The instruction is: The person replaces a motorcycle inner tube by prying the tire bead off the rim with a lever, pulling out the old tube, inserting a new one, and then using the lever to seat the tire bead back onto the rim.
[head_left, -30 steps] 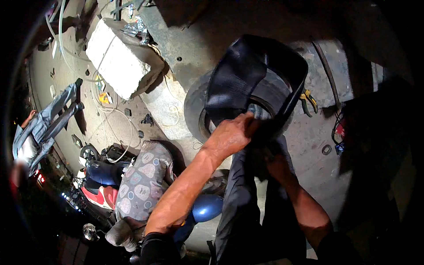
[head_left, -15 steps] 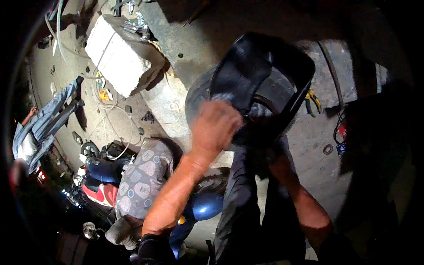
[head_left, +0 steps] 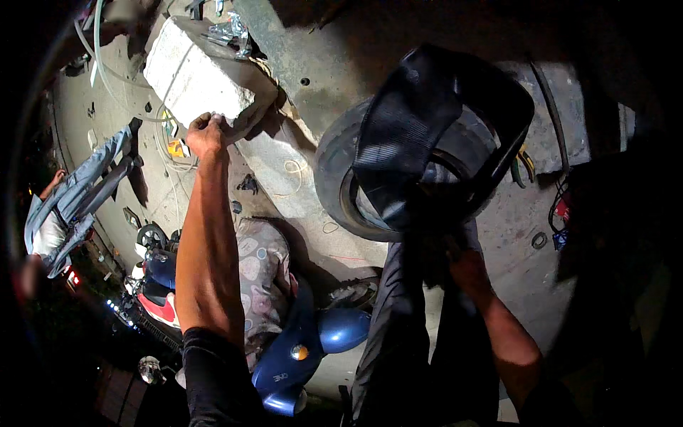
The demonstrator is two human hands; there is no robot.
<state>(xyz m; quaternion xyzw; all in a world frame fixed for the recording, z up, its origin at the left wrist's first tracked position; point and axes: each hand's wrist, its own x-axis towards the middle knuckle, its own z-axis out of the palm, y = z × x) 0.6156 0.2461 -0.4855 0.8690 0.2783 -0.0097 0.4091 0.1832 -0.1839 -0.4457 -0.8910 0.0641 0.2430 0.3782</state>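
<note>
Ground point(head_left: 512, 245): one white block point(head_left: 185, 75), one inner tube point(head_left: 413, 128); left fingers point(head_left: 199, 123) curled, right fingers point(head_left: 455, 249) shadowed; grips unclear.

A single wide fisheye view looks steeply down from the wearer's head, upright and unmirrored. The left forearm point(head_left: 206, 270) and right forearm point(head_left: 504, 331) loom near, entering along the lower edge; the tyre point(head_left: 332, 171) lies farther below, mid-frame; a bystander point(head_left: 80, 199), farthest, leans with the lens's bend at far left.

Outdoor repair spot at night, tyre point(head_left: 331, 171), black inner tube point(head_left: 398, 146), pliers point(head_left: 528, 164), pale hose point(head_left: 98, 50), blue motorbike point(head_left: 281, 365)
</note>
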